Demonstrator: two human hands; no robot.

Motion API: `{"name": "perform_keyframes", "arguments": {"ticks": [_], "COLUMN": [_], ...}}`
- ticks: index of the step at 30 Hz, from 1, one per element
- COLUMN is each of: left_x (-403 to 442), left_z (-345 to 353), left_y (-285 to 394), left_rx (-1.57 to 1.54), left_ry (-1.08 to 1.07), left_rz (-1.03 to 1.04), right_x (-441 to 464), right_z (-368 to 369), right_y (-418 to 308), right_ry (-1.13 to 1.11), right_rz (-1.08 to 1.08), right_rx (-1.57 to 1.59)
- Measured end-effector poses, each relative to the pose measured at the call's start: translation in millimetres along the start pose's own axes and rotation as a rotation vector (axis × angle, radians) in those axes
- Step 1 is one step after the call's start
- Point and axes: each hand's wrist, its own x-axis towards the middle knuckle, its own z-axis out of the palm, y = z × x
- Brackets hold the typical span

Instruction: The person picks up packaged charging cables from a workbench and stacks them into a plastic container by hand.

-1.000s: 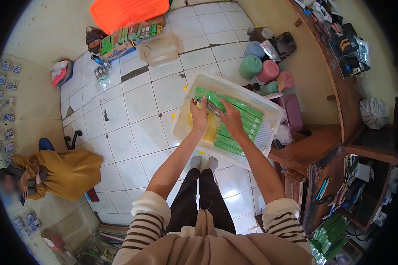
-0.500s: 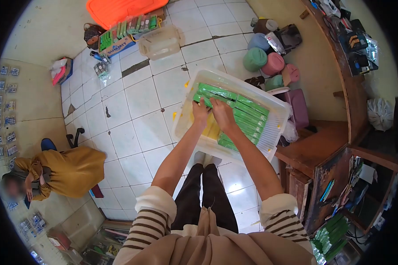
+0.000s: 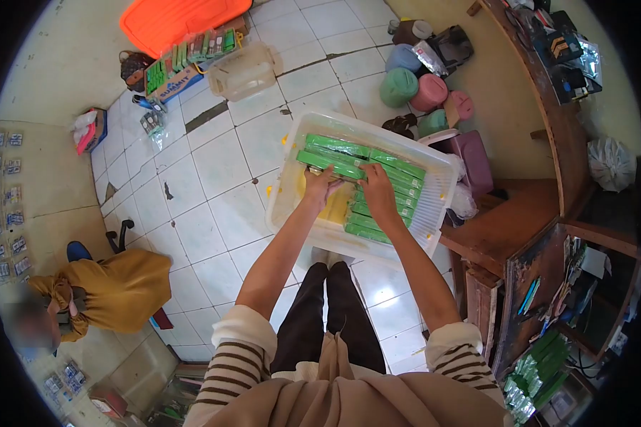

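Observation:
In front of me a translucent plastic tub (image 3: 281, 203) holds rows of long, slim green packs (image 3: 388, 192) in shiny clear wrap. One green pack (image 3: 329, 163) is held up slightly tilted over the tub's left half. My left hand (image 3: 320, 186) grips its near long side, the thumb on top and the fingers underneath, partly hidden. At the pack's right end my right hand (image 3: 376, 186) pinches with bent fingers. Below my hands the yellowish tub floor (image 3: 335, 210) shows.
A person in a mustard garment (image 3: 121, 288) sits at the left. An orange lid (image 3: 181, 21), a box of green packs (image 3: 174, 82) and a clear bin (image 3: 246, 75) are at the back. Coloured canisters (image 3: 399, 87) and a wooden desk (image 3: 506, 220) stand on the right.
The green pack has come up from the row and now shows its broad face between my hands. My right hand has shifted rightward along it. The whole view has shifted slightly.

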Motion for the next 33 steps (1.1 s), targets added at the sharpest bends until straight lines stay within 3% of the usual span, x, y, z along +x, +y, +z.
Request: {"name": "perform_keyframes", "arguments": {"ticks": [2, 4, 8, 11, 13, 22, 28, 33], "left_x": [4, 10, 5, 17, 28, 31, 28, 29], "left_z": [0, 0, 5, 1, -6, -11, -9, -11], "left_y": [-5, -11, -15, -21, -20, -15, -10, -10], "left_rx": [0.031, -0.037, -0.045, -0.036, -0.028, 0.125, 0.016, 0.082], "left_ry": [-0.042, -0.084, -0.061, -0.005, 0.009, -0.018, 0.125, 0.065], "left_rz": [-0.048, 0.06, 0.077, 0.049, 0.01, -0.034, 0.039, 0.021], "right_x": [-1, 2, -2, -3, -4, -5, -7, -9], "right_z": [4, 4, 16, 20, 26, 37, 37, 43], "right_y": [5, 5, 31, 31, 25, 15, 24, 25], "right_ry": [-0.012, -0.051, -0.112, -0.142, 0.011, 0.101, 0.007, 0.021], "right_rz": [0.043, 0.082, 0.095, 0.09, -0.016, -0.13, -0.122, -0.123], "right_rx": [0.114, 0.213, 0.353, 0.318, 0.207, -0.152, -0.233, -0.328]}}
